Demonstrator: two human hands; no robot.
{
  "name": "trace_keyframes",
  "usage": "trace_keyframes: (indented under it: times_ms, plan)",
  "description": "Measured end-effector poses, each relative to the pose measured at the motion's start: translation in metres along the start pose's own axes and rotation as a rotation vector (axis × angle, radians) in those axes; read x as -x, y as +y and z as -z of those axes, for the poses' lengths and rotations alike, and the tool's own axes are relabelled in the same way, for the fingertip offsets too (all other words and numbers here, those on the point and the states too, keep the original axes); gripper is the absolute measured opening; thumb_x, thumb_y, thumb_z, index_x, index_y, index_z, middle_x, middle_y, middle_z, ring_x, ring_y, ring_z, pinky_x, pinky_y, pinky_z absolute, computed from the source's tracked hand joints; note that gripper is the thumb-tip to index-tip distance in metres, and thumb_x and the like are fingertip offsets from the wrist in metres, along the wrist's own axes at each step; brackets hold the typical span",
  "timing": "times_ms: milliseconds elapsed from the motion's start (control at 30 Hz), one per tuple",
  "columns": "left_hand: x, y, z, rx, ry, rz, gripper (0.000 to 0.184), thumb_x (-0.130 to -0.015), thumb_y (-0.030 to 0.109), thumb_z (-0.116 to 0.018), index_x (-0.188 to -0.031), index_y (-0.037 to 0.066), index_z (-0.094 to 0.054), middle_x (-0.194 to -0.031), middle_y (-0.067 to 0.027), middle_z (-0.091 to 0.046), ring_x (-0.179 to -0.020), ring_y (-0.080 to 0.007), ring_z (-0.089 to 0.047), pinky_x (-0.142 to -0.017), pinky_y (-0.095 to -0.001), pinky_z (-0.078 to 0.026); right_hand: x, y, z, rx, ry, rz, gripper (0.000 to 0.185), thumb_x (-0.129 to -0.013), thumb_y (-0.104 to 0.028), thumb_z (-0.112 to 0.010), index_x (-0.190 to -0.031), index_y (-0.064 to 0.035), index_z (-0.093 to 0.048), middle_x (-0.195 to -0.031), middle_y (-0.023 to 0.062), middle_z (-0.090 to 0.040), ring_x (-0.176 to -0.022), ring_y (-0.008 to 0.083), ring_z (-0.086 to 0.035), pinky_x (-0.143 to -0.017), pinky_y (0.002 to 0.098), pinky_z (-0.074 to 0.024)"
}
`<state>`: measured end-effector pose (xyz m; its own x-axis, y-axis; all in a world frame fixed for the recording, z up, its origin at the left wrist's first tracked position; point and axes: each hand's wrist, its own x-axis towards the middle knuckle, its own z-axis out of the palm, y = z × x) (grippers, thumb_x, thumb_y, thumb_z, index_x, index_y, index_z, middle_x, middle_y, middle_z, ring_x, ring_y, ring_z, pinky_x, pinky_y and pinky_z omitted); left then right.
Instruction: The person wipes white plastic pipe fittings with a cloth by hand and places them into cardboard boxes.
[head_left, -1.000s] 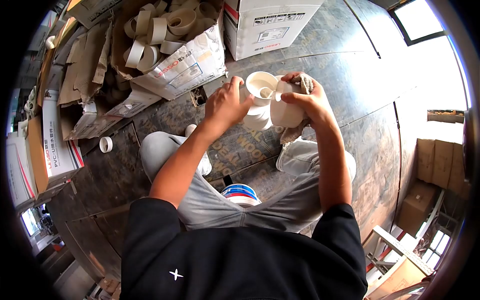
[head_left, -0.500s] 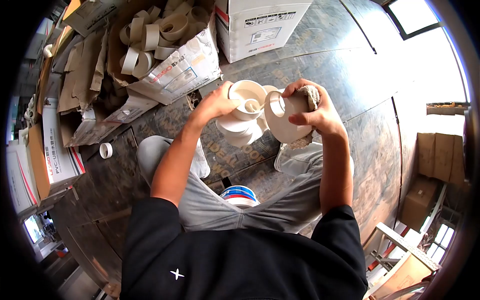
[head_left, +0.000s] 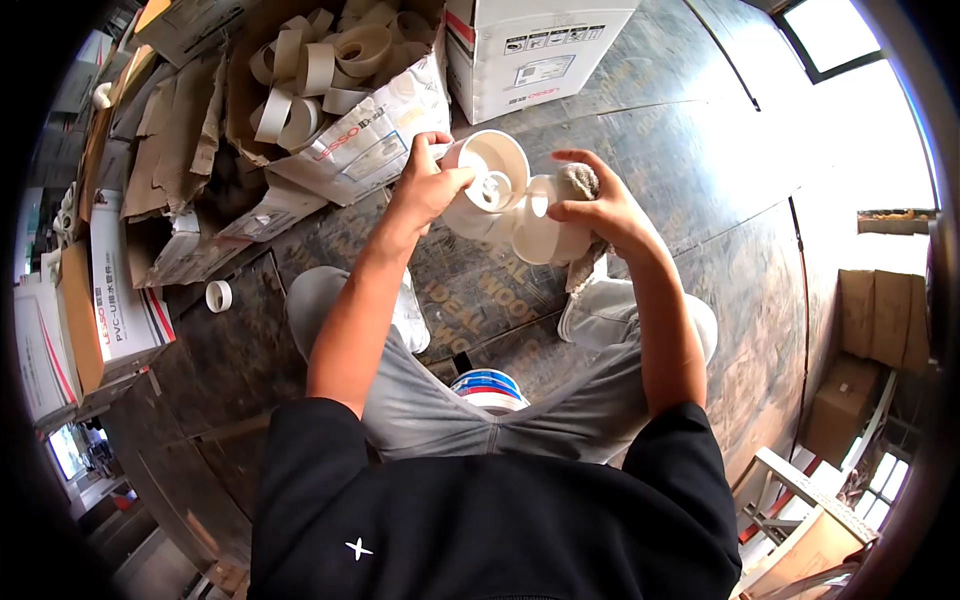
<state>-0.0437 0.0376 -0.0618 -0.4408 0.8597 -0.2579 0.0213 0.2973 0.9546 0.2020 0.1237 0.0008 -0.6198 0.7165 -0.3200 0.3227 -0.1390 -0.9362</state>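
My left hand (head_left: 430, 188) is closed on the rim of a round white PVC pipe fitting (head_left: 484, 149), whose open end faces up and shows a smaller opening inside. My right hand (head_left: 612, 210) has its thumb on a second white pipe fitting (head_left: 540, 240) and also holds a grey fluffy rag (head_left: 580, 182), part of which hangs below the palm. The two fittings are side by side and appear to touch. More white plastic shows under the left one, too blurred to make out.
A torn carton (head_left: 385, 140) of white pipe rings stands at upper left, beside a closed white carton (head_left: 535, 60). A loose white ring (head_left: 218, 296) lies on the dark board floor (head_left: 690, 200). Between my legs is a blue-and-white bucket (head_left: 488, 388).
Both hands have shifted slightly away from me, and the right has also moved left. The right-hand fitting has turned and sits lower in the grip. My right index finger has straightened.
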Motion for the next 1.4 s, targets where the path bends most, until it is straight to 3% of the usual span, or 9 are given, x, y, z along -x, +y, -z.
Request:
trace_keyframes:
  times_ms: [233,567,667,767,867,1000,1200,1267,1400]
  plan:
    - [0.008,0.013,0.001,0.311,0.07,0.091,0.057,-0.072,0.005,-0.07,-0.124,0.01,-0.045,-0.102,-0.0118,-0.063,-0.084,-0.0201,-0.065,-0.072,-0.0362,-0.058,-0.013,0.01,0.011,0.401,0.151,-0.077,0.072,-0.066,-0.034,-0.077,-0.127,-0.0025,-0.057,-0.103,0.0196,-0.07,-0.093,0.0273,-0.07,-0.078,0.0367,-0.0553]
    - [0.02,0.019,-0.001,0.49,0.103,0.203,0.06,-0.071,0.008,-0.072,-0.124,0.01,-0.045,-0.108,-0.0127,-0.06,-0.093,-0.0235,-0.065,-0.077,-0.0377,-0.057,-0.034,0.045,0.009,0.722,0.024,-0.278,0.057,-0.074,-0.041,-0.071,-0.111,0.0018,-0.066,-0.101,0.0234,-0.071,-0.097,0.0354,-0.068,-0.089,0.0417,-0.0513]
    - [0.024,0.022,-0.004,0.457,0.107,0.141,0.065,-0.071,0.005,-0.073,-0.127,0.007,-0.041,-0.111,-0.017,-0.061,-0.097,-0.0243,-0.064,-0.078,-0.0362,-0.055,-0.029,0.033,-0.004,0.835,0.239,-0.159,0.05,-0.077,-0.04,-0.07,-0.105,0.0014,-0.069,-0.095,0.0196,-0.072,-0.091,0.0293,-0.07,-0.084,0.0399,-0.0531]
    - [0.025,0.017,-0.014,0.387,0.091,0.048,0.067,-0.072,0.0,-0.072,-0.129,0.008,-0.039,-0.109,-0.0165,-0.063,-0.095,-0.0218,-0.064,-0.079,-0.0342,-0.054,-0.02,0.006,-0.018,-0.029,0.085,-0.17,0.04,-0.088,-0.037,-0.069,-0.099,0.0007,-0.072,-0.088,0.008,-0.073,-0.08,0.0133,-0.069,-0.073,0.0312,-0.0552]
    - [0.029,0.012,-0.024,0.329,0.061,-0.002,0.068,-0.073,-0.007,-0.069,-0.131,0.009,-0.037,-0.104,-0.016,-0.067,-0.094,-0.0201,-0.065,-0.079,-0.032,-0.053,-0.024,0.015,-0.039,-0.424,-0.074,-0.185,0.046,-0.094,-0.042,-0.065,-0.103,0.0025,-0.071,-0.1,0.0129,-0.073,-0.089,0.0153,-0.068,-0.079,0.0299,-0.0549]
    - [0.042,0.013,-0.034,-0.074,0.049,-0.278,0.066,-0.074,-0.001,-0.076,-0.128,0.01,-0.039,-0.098,-0.016,-0.07,-0.089,-0.021,-0.069,-0.074,-0.0329,-0.054,-0.033,0.02,-0.042,-0.723,0.062,-0.247,0.047,-0.094,-0.043,-0.065,-0.107,0.0018,-0.068,-0.1,0.0121,-0.071,-0.085,0.0188,-0.068,-0.077,0.0322,-0.0557]
    - [0.056,0.016,-0.048,-0.479,0.141,-0.736,0.066,-0.071,0.001,-0.078,-0.127,0.01,-0.045,-0.107,-0.0153,-0.067,-0.096,-0.0328,-0.068,-0.08,-0.0398,-0.053,-0.022,0.019,-0.041,-0.876,0.16,-0.284,0.027,-0.09,-0.02,-0.072,-0.106,0.0004,-0.063,-0.086,0.0099,-0.067,-0.072,0.0176,-0.066,-0.063,0.0313,-0.0557]
    - [0.058,0.022,-0.048,-0.464,0.068,-0.754,0.059,-0.077,0.009,-0.076,-0.128,0.006,-0.045,-0.118,-0.0156,-0.061,-0.106,-0.0293,-0.063,-0.086,-0.0382,-0.05,-0.021,0.022,-0.035,-0.906,0.043,-0.052,0.019,-0.091,-0.016,-0.07,-0.099,-0.0011,-0.062,-0.077,0.0044,-0.063,-0.061,0.0125,-0.06,-0.057,0.0275,-0.0523]
    - [0.054,0.02,-0.039,0.141,0.02,-0.385,0.061,-0.086,0.032,-0.071,-0.13,0.002,-0.042,-0.124,-0.0181,-0.053,-0.113,-0.0257,-0.054,-0.093,-0.0382,-0.047,-0.012,0.017,-0.026,-0.984,0.001,0.08,0.016,-0.091,-0.018,-0.067,-0.095,-0.0041,-0.061,-0.072,0.002,-0.06,-0.057,0.0096,-0.057,-0.055,0.024,-0.0495]
